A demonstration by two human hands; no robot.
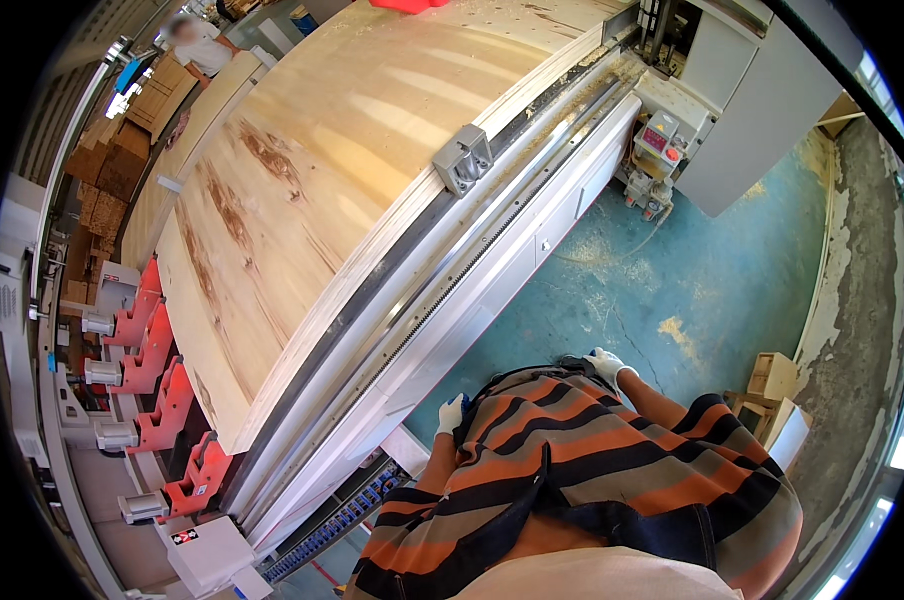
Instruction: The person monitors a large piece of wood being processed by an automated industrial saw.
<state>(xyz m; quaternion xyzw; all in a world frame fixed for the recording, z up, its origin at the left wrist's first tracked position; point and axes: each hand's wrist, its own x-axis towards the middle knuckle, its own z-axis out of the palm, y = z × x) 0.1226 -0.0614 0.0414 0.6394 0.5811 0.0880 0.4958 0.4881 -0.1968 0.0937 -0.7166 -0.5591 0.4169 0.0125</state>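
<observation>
Flanking shirt (612, 450): 2 glvd hands (452, 413) (606, 367)

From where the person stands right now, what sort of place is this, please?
Probably a woodworking factory or workshop: a large, pale wooden panel with brown markings lies on a long white metal machine, red clamp-like parts stand at one end, and stacked brown wooden boards show beyond.

Plywood (302, 215) atop the machine (512, 265)
</observation>
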